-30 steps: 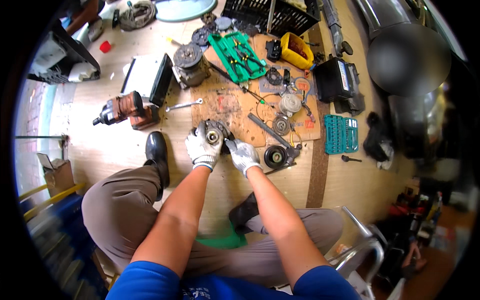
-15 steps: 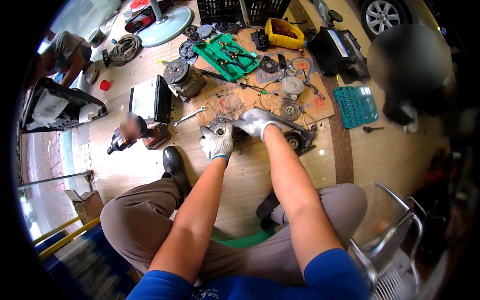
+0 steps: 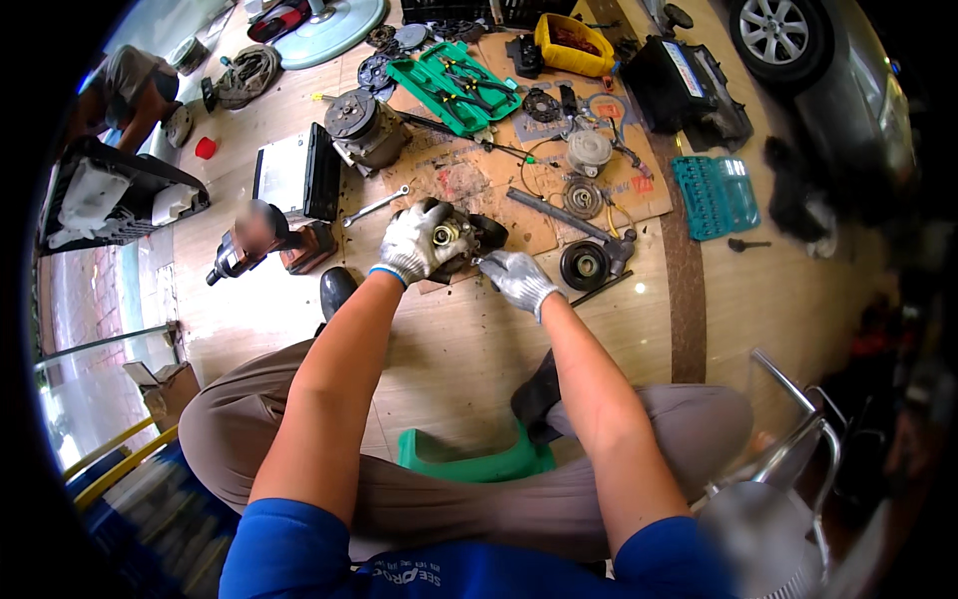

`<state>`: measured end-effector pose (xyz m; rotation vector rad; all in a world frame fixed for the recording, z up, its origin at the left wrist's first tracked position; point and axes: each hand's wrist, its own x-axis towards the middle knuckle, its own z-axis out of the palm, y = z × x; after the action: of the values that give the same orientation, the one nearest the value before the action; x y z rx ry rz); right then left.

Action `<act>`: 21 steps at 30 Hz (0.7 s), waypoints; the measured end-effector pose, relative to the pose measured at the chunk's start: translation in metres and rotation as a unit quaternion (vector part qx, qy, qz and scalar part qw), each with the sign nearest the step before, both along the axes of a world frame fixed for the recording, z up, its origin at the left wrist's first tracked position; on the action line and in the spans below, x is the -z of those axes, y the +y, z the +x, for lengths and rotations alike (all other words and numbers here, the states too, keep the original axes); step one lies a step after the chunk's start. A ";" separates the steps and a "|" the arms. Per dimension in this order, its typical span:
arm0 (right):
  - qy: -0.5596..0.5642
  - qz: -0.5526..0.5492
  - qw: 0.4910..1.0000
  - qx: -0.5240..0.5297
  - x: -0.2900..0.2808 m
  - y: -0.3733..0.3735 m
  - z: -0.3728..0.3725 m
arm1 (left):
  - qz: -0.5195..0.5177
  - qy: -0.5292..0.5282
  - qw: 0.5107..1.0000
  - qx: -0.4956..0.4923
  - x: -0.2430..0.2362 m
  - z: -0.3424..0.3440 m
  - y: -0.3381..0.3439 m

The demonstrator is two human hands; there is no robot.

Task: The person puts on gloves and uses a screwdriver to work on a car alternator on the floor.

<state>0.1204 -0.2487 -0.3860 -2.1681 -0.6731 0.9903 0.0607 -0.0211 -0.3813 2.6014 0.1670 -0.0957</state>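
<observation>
My left hand [image 3: 411, 245], in a whitish work glove, is wrapped around a dirty metal machine part with a round collar [image 3: 446, 236] facing up. The part is held just over the near edge of the cardboard. Close against its right side is my right hand [image 3: 519, 284], also gloved, with fingers pinched together; what they hold, if anything, is too small to make out. Beyond that hand a hammer [image 3: 564, 220] lies with its head to the right. A black grooved pulley [image 3: 585, 266] rests beside the hammer head.
Oily cardboard [image 3: 454, 185] bears a green plier case [image 3: 454, 88], a coil [image 3: 582, 199] and a yellow tub [image 3: 574, 45]. Left of it are a wrench [image 3: 376, 206], a compressor [image 3: 364, 130] and a cordless driver [image 3: 249, 245]. A teal bit case [image 3: 715, 198] and black battery [image 3: 669, 85] lie right.
My right hand has come away from over the hammer handle, moving toward me to the part's right side. My left hand has shifted left and up with the part. The hammer lies uncovered.
</observation>
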 end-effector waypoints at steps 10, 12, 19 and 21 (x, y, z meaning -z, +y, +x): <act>-0.088 -0.004 0.996 -0.011 0.004 0.019 -0.004 | -0.022 -0.042 0.999 -0.021 0.022 0.000 0.001; -0.128 -0.052 0.989 -0.057 -0.005 0.024 0.000 | -0.029 -0.038 0.999 -0.022 0.023 0.000 0.000; -0.133 -0.116 0.974 -0.140 -0.022 0.029 0.012 | -0.035 -0.043 0.998 -0.022 0.023 -0.001 0.002; -0.132 -0.102 0.978 -0.126 -0.016 0.029 0.012 | -0.026 -0.040 0.999 -0.025 0.022 0.001 0.002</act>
<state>0.1325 -0.2200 -0.3703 -2.4664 -1.0321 0.9387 0.0619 -0.0193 -0.4033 2.5433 0.1979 0.0210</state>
